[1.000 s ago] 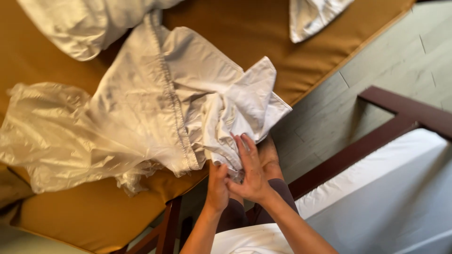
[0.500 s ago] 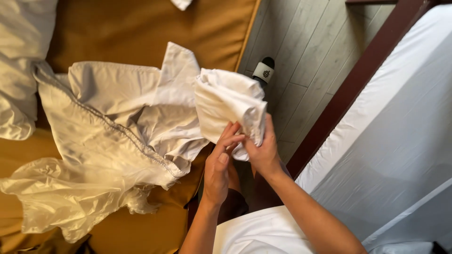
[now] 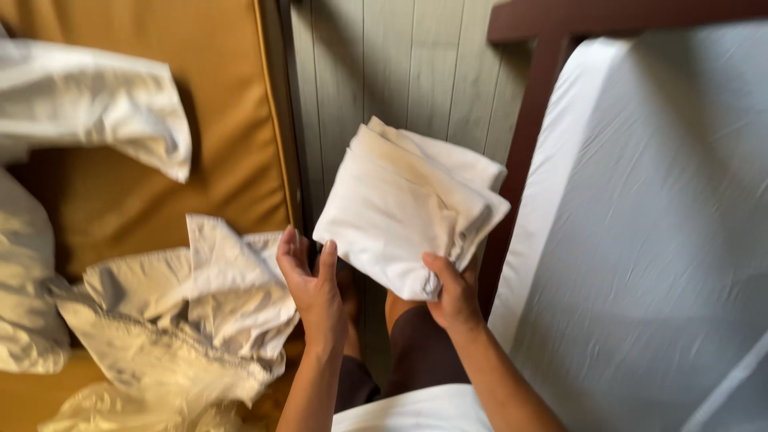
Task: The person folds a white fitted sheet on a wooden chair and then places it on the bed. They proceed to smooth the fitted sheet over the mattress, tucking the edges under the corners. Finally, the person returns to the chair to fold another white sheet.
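A folded white cloth (image 3: 404, 204), like a pillowcase or sheet, is held up over the grey plank floor between two beds. My right hand (image 3: 452, 292) grips its lower right corner, thumb on top. My left hand (image 3: 310, 284) is at its lower left edge with the fingers spread and upright, touching the cloth's side. Below the hands I see my legs in dark trousers and bare feet.
To the left lies a mustard-yellow mattress (image 3: 152, 144) with crumpled white linen (image 3: 192, 320) and a white pillow (image 3: 88, 104) on it. On the right stands a bed with a white sheet (image 3: 656, 224) and a dark wooden frame (image 3: 528, 128).
The view has swung right from the yellow mattress toward the white bed. The folded cloth has been lifted away from the crumpled linen and now sits over the floor gap.
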